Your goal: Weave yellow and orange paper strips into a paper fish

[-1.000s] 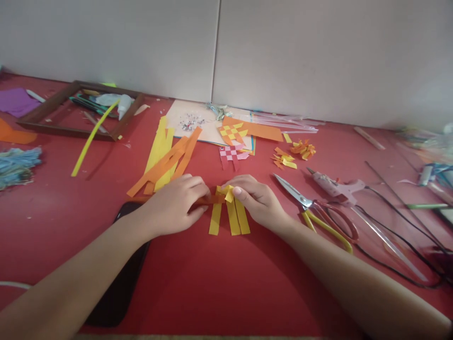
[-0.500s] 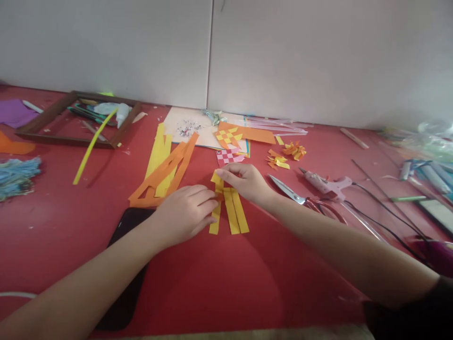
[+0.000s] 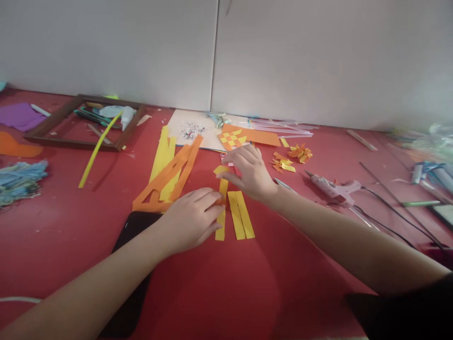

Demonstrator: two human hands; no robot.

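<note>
My left hand [image 3: 191, 219] has its fingers bent over a yellow paper strip [image 3: 220, 231] lying upright in front of me. A bit of an orange strip [image 3: 221, 201] shows between those fingers, crossing the yellow one; the rest is hidden by the hand. Just above the yellow strip's folded-looking top, my right hand [image 3: 249, 172] hovers with thumb and fingers apart and nothing between them. Two more yellow strips [image 3: 241, 215] lie side by side to the right of the held one. Behind my right hand, a woven pink paper piece [image 3: 222, 158] is mostly covered.
Loose orange strips [image 3: 170, 174] and yellow strips [image 3: 161, 153] lie left, beside a black phone [image 3: 130, 231]. Scissors [image 3: 283, 184], partly hidden by my right forearm, and a pink glue gun [image 3: 334, 189] with its cord lie right. Behind are a woven orange-yellow piece [image 3: 232, 139] and a wooden frame [image 3: 67, 144].
My right hand has let go of the yellow strip's top end and lifted slightly, its fingers spreading. My left hand stays on the strips. The whole view has shifted a little.
</note>
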